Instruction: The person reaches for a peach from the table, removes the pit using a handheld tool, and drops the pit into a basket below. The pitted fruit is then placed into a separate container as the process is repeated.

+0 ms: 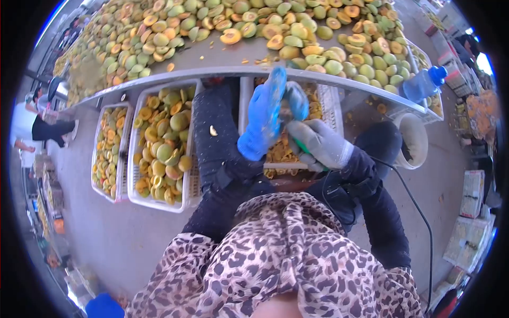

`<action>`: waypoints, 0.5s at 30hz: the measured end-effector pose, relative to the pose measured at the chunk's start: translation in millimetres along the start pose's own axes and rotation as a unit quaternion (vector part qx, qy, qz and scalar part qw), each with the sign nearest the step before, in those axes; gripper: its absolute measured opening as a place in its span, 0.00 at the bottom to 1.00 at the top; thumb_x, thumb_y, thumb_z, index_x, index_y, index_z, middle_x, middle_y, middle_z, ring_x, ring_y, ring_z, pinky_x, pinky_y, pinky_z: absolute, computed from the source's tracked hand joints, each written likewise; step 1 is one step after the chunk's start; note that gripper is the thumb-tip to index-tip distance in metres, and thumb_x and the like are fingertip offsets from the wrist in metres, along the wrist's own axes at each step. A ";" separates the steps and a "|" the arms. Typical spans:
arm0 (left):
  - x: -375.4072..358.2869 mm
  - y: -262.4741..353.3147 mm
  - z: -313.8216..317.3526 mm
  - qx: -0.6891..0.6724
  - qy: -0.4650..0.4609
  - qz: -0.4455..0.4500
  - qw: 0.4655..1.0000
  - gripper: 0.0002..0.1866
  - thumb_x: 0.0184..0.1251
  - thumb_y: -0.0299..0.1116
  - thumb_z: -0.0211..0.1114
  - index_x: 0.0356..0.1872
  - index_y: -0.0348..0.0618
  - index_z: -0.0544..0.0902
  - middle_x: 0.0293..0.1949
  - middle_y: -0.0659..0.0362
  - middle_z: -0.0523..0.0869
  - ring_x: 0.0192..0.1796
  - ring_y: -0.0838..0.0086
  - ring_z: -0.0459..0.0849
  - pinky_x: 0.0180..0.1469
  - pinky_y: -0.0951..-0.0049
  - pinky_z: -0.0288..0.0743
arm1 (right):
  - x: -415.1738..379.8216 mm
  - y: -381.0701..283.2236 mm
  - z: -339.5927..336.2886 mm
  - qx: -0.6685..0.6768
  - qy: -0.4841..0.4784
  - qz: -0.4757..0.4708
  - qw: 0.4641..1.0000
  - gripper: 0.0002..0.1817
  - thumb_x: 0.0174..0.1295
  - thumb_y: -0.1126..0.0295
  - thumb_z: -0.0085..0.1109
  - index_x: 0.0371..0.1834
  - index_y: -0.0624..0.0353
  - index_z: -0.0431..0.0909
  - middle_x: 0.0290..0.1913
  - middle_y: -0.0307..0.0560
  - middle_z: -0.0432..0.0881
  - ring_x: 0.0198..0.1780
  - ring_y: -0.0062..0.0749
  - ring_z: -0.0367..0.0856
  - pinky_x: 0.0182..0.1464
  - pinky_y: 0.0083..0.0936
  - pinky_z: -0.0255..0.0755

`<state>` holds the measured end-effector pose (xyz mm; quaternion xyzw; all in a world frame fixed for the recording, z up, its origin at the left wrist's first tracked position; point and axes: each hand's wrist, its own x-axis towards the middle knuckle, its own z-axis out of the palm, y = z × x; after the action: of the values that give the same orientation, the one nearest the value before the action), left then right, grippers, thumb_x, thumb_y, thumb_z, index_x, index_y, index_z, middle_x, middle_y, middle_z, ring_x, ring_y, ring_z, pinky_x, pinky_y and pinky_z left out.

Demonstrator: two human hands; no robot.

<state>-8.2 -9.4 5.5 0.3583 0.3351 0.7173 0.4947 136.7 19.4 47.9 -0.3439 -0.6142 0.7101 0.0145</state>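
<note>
The left hand [263, 119], in a blue glove, closes its grip around a fruit [287, 108], steadying it just below the bench [222, 71] edge. The grey-gloved right hand [318, 144] grips a green-handled tool [301, 146] against it, over a crate [326, 98] beneath the bench, likely to catch the pieces.

Your left hand [261, 119] in the blue glove is cupped around a fruit [287, 110] just under the bench [222, 71] edge, and your grey-gloved right hand [318, 144] grips a green-handled tool [300, 145] right against it (blade's hidden). Halved fruit fills the white crate [161, 143] at your left, and a blue bottle [423, 83] sits at the bench's right end.
</note>
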 end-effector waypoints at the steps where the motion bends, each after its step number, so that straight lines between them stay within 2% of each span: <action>1: -2.1 3.3 1.2 0.020 -0.018 -0.001 1.000 0.32 0.76 0.53 0.39 0.18 0.39 0.74 0.20 0.55 0.75 0.24 0.71 0.74 0.30 0.73 0.68 | 0.5 6.4 -2.5 0.058 -0.028 0.024 0.998 0.24 0.70 0.49 0.44 0.27 0.59 0.71 0.13 0.33 0.60 0.11 0.16 0.57 0.13 0.16 0.52; 2: -1.1 5.6 2.8 0.042 -0.035 -0.002 0.998 0.31 0.77 0.51 0.39 0.16 0.41 0.72 0.20 0.53 0.75 0.25 0.67 0.73 0.31 0.69 0.68 | 1.3 12.3 -3.6 0.117 -0.057 0.046 0.990 0.23 0.70 0.49 0.45 0.27 0.59 0.71 0.13 0.32 0.59 0.11 0.16 0.57 0.13 0.15 0.52; 3: 3.2 2.7 4.1 0.039 -0.042 0.001 0.998 0.31 0.77 0.51 0.39 0.16 0.41 0.72 0.20 0.53 0.75 0.25 0.67 0.73 0.31 0.69 0.68 | 0.8 16.2 -2.6 0.150 -0.084 0.037 0.984 0.26 0.69 0.45 0.42 0.28 0.58 0.71 0.12 0.30 0.57 0.09 0.16 0.56 0.13 0.14 0.52; 4: 5.8 -2.0 3.7 -0.083 -0.088 -0.002 0.993 0.30 0.76 0.49 0.40 0.15 0.42 0.72 0.19 0.53 0.74 0.25 0.66 0.74 0.31 0.68 0.68 | -0.5 17.0 -2.7 0.147 -0.080 0.035 0.985 0.26 0.69 0.45 0.42 0.28 0.58 0.71 0.12 0.30 0.57 0.09 0.16 0.56 0.13 0.14 0.52; 5: 7.0 -4.4 4.0 -0.203 -0.132 -0.007 0.970 0.29 0.76 0.48 0.40 0.14 0.44 0.71 0.19 0.53 0.74 0.25 0.64 0.74 0.32 0.67 0.68 | -1.8 17.8 -1.6 0.231 -0.141 0.072 0.960 0.26 0.70 0.45 0.41 0.26 0.57 0.70 0.12 0.30 0.59 0.09 0.15 0.55 0.12 0.14 0.51; 6: 11.1 -3.9 5.5 -0.202 -0.137 -0.003 0.970 0.29 0.76 0.48 0.40 0.14 0.44 0.71 0.19 0.53 0.74 0.25 0.64 0.74 0.32 0.67 0.68 | -0.2 17.2 -3.1 0.308 -0.201 0.103 0.924 0.27 0.70 0.45 0.39 0.25 0.57 0.69 0.12 0.29 0.61 0.09 0.14 0.55 0.11 0.13 0.50; 8: 11.4 -3.8 8.8 -0.256 -0.027 -0.104 0.961 0.27 0.75 0.46 0.42 0.15 0.45 0.72 0.20 0.54 0.75 0.25 0.63 0.75 0.32 0.67 0.68 | 4.7 25.0 -6.1 0.341 -0.228 0.095 0.907 0.28 0.71 0.44 0.36 0.25 0.56 0.69 0.11 0.29 0.60 0.08 0.14 0.54 0.10 0.13 0.50; 9: 12.0 -5.0 8.9 -0.254 0.067 -0.135 0.955 0.23 0.74 0.45 0.45 0.21 0.44 0.74 0.21 0.55 0.75 0.26 0.63 0.76 0.34 0.66 0.71 | 4.5 28.4 -9.6 0.352 -0.243 0.057 0.902 0.28 0.71 0.44 0.35 0.26 0.56 0.69 0.11 0.30 0.61 0.08 0.14 0.55 0.10 0.13 0.50; 10: 15.8 -13.0 4.1 -0.253 0.067 -0.133 0.956 0.23 0.74 0.45 0.45 0.21 0.44 0.74 0.21 0.55 0.75 0.26 0.63 0.76 0.34 0.66 0.71 | 5.7 32.6 -14.1 0.360 -0.259 0.019 0.896 0.28 0.71 0.44 0.34 0.26 0.56 0.70 0.11 0.30 0.61 0.07 0.14 0.55 0.10 0.13 0.51; 11: 19.7 -25.9 -5.1 -0.138 0.135 -0.069 0.979 0.20 0.74 0.44 0.47 0.25 0.43 0.75 0.23 0.55 0.77 0.29 0.62 0.78 0.37 0.66 0.73 | 7.4 43.6 -18.2 0.406 -0.296 0.003 0.865 0.28 0.72 0.45 0.35 0.26 0.56 0.71 0.11 0.30 0.63 0.07 0.16 0.57 0.11 0.14 0.52; 12: 19.3 -28.5 -9.4 -0.019 0.203 -0.004 0.979 0.16 0.73 0.42 0.49 0.29 0.42 0.76 0.26 0.55 0.79 0.31 0.62 0.79 0.39 0.65 0.75 | 7.1 41.3 -20.6 0.406 -0.301 0.008 0.863 0.28 0.72 0.45 0.35 0.26 0.56 0.71 0.11 0.30 0.63 0.07 0.16 0.57 0.11 0.14 0.52; 13: 12.7 -23.2 -24.2 -0.202 0.138 -0.031 0.969 0.11 0.72 0.38 0.51 0.38 0.41 0.76 0.33 0.55 0.81 0.38 0.63 0.82 0.44 0.63 0.78 | 9.0 35.2 -23.6 0.247 -0.124 -0.020 0.961 0.26 0.71 0.47 0.39 0.26 0.57 0.71 0.11 0.36 0.66 0.08 0.23 0.61 0.12 0.19 0.56; 14: 8.2 -21.6 -27.0 -0.197 0.144 -0.033 0.969 0.11 0.72 0.38 0.51 0.38 0.41 0.76 0.33 0.55 0.81 0.38 0.63 0.82 0.44 0.63 0.78 | 13.1 32.5 -25.8 0.075 0.063 -0.047 0.994 0.25 0.71 0.48 0.43 0.25 0.58 0.71 0.11 0.41 0.69 0.08 0.30 0.65 0.13 0.24 0.60; 15: 4.3 -20.0 -28.5 -0.232 0.167 -0.068 0.956 0.10 0.71 0.37 0.53 0.39 0.42 0.76 0.36 0.55 0.82 0.39 0.64 0.82 0.45 0.63 0.79 | 35.3 47.0 -23.2 -0.254 0.285 -0.308 0.871 0.20 0.68 0.53 0.50 0.27 0.59 0.70 0.14 0.53 0.75 0.15 0.47 0.74 0.19 0.37 0.68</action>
<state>-23.9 -3.2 -25.1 0.0849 0.2610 0.7894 0.5490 140.3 43.6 -10.3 -0.3163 -0.8176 0.3603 0.3189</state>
